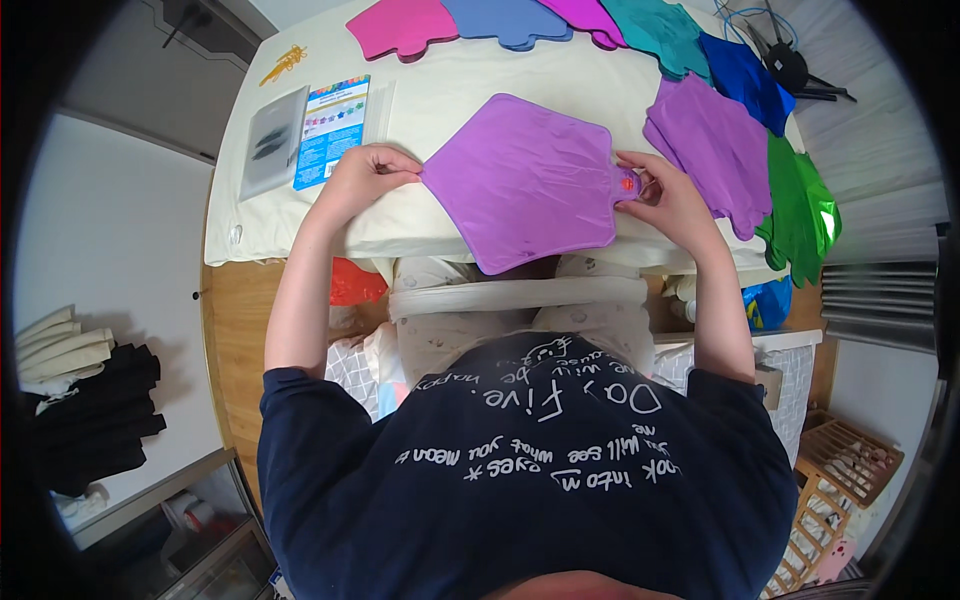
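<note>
A flat, glossy purple pentagon-shaped piece (535,180) with a short tab on its right side lies stretched between my hands, partly over the table's near edge. My left hand (362,182) pinches its left corner between thumb and fingers. At the opposite side, my right hand (672,203) grips around the tab (627,184), which carries a small red mark. Close to my right hand is a stack of similar purple pieces (710,150). Beyond my left hand lie a blue and white printed card (332,130) and a clear plastic sleeve (270,145).
Pink (402,28), slate-blue (505,20), magenta (590,18), teal (655,38), dark blue (745,80) and green (795,215) pieces line the far and right edges of the cream-covered table (420,100). Yellow-orange strips (284,64) lie far left; a black device with cables (787,65), far right.
</note>
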Tool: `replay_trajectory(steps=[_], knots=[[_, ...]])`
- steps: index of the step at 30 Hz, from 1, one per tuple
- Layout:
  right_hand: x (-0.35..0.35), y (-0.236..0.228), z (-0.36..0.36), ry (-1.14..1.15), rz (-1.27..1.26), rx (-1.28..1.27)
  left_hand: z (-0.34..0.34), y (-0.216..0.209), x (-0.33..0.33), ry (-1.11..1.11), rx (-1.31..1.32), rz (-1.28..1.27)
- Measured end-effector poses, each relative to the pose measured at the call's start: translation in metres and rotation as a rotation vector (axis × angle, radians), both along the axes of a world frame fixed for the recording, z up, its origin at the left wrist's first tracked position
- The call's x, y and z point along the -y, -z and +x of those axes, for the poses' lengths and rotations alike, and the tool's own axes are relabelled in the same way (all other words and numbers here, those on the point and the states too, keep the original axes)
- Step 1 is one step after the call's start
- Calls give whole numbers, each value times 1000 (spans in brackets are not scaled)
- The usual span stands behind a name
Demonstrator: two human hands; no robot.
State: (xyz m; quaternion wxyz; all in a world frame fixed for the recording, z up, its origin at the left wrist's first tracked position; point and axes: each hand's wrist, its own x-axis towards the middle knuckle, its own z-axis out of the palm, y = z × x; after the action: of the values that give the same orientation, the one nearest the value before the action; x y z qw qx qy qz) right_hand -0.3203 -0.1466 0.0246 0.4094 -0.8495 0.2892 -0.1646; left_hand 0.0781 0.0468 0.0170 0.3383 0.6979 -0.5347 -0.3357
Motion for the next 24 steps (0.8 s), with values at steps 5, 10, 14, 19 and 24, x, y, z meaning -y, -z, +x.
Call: replay_trajectory(steps=[5,10,14,19,24], knots=[[0,1,0,0,-2,13,1,4,-1,1,-43,-12],[0,3,-1,5,-8,4,1,7,-3,-26,-79,-21],[-2,2,-2,1,-36,32,0,2,-5,-27,-68,11],[-7,-12,-13,46,-58,-23,-1,-18,-20,-20,-102,63],[-8,-16,-24,81,-53,20,-20,-21,-45,-111,-101,-124]])
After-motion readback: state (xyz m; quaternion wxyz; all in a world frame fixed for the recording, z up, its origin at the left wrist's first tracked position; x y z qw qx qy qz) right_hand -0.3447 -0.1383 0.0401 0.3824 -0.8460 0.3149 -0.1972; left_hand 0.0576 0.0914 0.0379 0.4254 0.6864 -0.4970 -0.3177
